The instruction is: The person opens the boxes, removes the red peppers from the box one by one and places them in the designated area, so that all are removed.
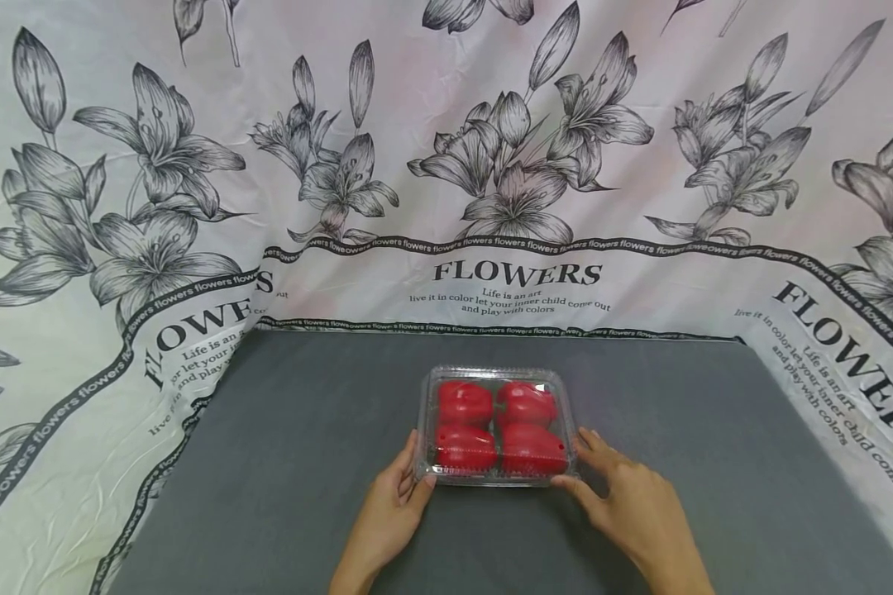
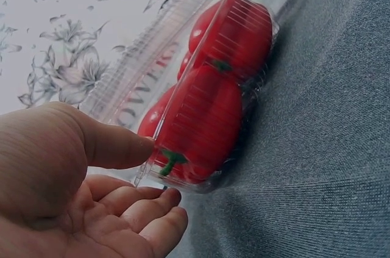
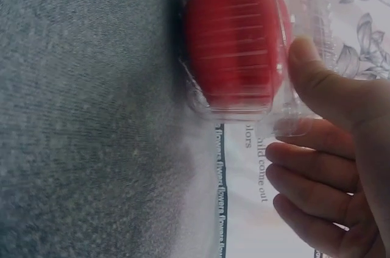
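Note:
A clear plastic clamshell box (image 1: 497,479) sits at the middle of the grey table, with several red bell peppers (image 1: 465,449) inside. Green stems show on two peppers (image 2: 195,124) in the left wrist view. At the box's near left corner, my left hand (image 1: 387,512) pinches the rim, thumb on top and fingers beneath and along the side. My right hand (image 1: 636,500) grips the right end the same way; in the right wrist view its thumb (image 3: 314,75) presses the rim and the lower fingers stay apart from the plastic. The lid lies over the peppers.
A dark grey cloth (image 1: 283,463) covers the table. White curtains (image 1: 521,281) printed with lilies and the word FLOWERS stand along the back and both sides.

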The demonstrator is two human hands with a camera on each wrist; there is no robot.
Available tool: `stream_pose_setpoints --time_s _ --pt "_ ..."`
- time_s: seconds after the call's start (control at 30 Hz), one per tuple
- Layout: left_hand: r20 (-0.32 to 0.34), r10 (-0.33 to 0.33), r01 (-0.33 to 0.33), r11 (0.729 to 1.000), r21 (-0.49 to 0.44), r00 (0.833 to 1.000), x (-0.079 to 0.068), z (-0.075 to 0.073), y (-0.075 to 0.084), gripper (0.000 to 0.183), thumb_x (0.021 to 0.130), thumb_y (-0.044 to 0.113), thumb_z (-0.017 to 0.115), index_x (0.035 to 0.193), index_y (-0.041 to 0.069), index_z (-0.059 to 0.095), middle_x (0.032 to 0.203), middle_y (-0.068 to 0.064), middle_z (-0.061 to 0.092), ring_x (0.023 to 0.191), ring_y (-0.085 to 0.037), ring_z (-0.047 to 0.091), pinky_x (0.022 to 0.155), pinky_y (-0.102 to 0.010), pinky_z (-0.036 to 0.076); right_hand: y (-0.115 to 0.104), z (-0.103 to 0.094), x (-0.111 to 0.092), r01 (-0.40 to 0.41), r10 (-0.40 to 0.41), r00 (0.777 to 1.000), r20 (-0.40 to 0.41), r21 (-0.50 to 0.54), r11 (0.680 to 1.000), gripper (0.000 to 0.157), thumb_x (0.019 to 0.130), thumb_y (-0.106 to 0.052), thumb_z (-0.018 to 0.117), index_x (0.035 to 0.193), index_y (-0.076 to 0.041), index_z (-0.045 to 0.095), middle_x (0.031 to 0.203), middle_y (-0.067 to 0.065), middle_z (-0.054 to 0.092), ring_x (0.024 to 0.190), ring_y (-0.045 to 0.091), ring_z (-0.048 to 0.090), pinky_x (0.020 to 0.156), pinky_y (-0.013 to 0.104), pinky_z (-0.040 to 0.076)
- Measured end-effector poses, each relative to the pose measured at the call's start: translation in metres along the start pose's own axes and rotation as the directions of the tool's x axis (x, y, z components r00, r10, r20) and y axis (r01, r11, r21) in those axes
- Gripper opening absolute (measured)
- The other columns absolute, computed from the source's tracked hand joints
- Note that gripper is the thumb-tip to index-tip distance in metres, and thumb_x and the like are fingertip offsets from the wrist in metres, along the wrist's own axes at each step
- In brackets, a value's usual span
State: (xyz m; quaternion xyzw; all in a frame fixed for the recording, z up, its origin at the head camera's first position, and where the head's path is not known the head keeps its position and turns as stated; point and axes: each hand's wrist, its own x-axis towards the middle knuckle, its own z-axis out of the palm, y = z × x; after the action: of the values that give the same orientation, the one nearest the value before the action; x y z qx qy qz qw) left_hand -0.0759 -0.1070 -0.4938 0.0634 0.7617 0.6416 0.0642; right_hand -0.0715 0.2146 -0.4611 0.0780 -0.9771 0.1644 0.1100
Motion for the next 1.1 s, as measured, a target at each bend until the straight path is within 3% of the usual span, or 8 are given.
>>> stream_pose_setpoints --time_s 0.17,0.33,0.43,0.5,0.6,0.83,1.1 --pt "-0.012 -0.004 0.004 1.0 0.004 1.0 -0.001 0.0 0.001 0.071 0.107 0.015 0.065 0.166 0.001 0.028 0.169 -0.024 0.029 0.149 -0.041 0.04 0.116 -0.044 0.041 0.002 0.004 -0.002 0.065 -0.064 0.991 -0.122 0.009 0.998 0.056 0.081 -0.052 0.09 0.118 -0.009 0.083 0.129 0.015 0.074 0.1 0.041 0.076 0.071 0.058 0.062" --pt "-0.013 0.009 -0.009 1.0 0.007 1.0 0.0 0.001 0.003 0.072 0.106 0.015 0.067 0.165 0.0 0.029 0.168 -0.024 0.03 0.149 -0.041 0.039 0.117 -0.048 0.038 0.006 0.009 -0.005 0.16 -0.154 0.947 -0.283 -0.004 0.987 0.047 0.07 -0.041 0.097 0.103 -0.009 0.086 0.121 0.011 0.078 0.089 0.034 0.078 0.058 0.047 0.061" --pt "-0.014 0.015 -0.015 1.0 0.006 1.0 -0.001 0.001 0.003 0.071 0.106 0.014 0.066 0.164 -0.002 0.029 0.168 -0.025 0.031 0.149 -0.041 0.039 0.117 -0.049 0.037 0.008 0.012 -0.005 0.204 -0.199 0.922 -0.331 -0.022 0.979 0.052 0.081 -0.057 0.085 0.1 -0.009 0.087 0.118 0.01 0.079 0.088 0.033 0.079 0.054 0.045 0.06" --pt "-0.016 0.014 -0.013 1.0 0.012 1.0 -0.001 0.001 0.003 0.07 0.106 0.014 0.066 0.164 -0.002 0.029 0.167 -0.025 0.031 0.149 -0.04 0.04 0.117 -0.048 0.038 0.007 0.013 -0.005 0.232 -0.227 0.909 -0.351 -0.03 0.972 0.065 0.092 -0.069 0.067 0.098 -0.007 0.086 0.116 0.011 0.079 0.09 0.034 0.079 0.054 0.045 0.06" --pt "-0.02 0.007 -0.006 1.0 0.028 1.0 -0.001 0.001 0.003 0.069 0.107 0.015 0.065 0.164 -0.001 0.03 0.168 -0.024 0.031 0.148 -0.039 0.041 0.116 -0.046 0.04 0.006 0.016 -0.004 0.263 -0.258 0.889 -0.378 -0.041 0.964 0.085 0.1 -0.076 0.04 0.097 -0.004 0.086 0.111 0.015 0.08 0.089 0.036 0.079 0.055 0.047 0.061" --pt "-0.018 0.004 -0.003 0.999 0.051 1.0 0.0 0.0 0.005 0.068 0.108 0.016 0.063 0.164 -0.002 0.029 0.167 -0.023 0.031 0.148 -0.039 0.041 0.116 -0.048 0.04 0.006 0.019 -0.002 0.333 -0.323 0.833 -0.449 -0.061 0.941 0.08 0.105 -0.067 0.043 0.091 -0.001 0.085 0.105 0.02 0.079 0.085 0.037 0.079 0.057 0.048 0.061" --pt "-0.025 -0.027 0.028 0.999 0.046 0.999 0.0 -0.001 0.004 0.067 0.108 0.014 0.063 0.164 -0.002 0.03 0.166 -0.024 0.033 0.147 -0.038 0.042 0.113 -0.044 0.043 0.009 0.021 -0.001 0.392 -0.368 0.805 -0.466 -0.05 0.919 0.075 0.107 -0.063 0.045 0.089 -0.001 0.085 0.103 0.018 0.08 0.082 0.035 0.079 0.062 0.046 0.062"
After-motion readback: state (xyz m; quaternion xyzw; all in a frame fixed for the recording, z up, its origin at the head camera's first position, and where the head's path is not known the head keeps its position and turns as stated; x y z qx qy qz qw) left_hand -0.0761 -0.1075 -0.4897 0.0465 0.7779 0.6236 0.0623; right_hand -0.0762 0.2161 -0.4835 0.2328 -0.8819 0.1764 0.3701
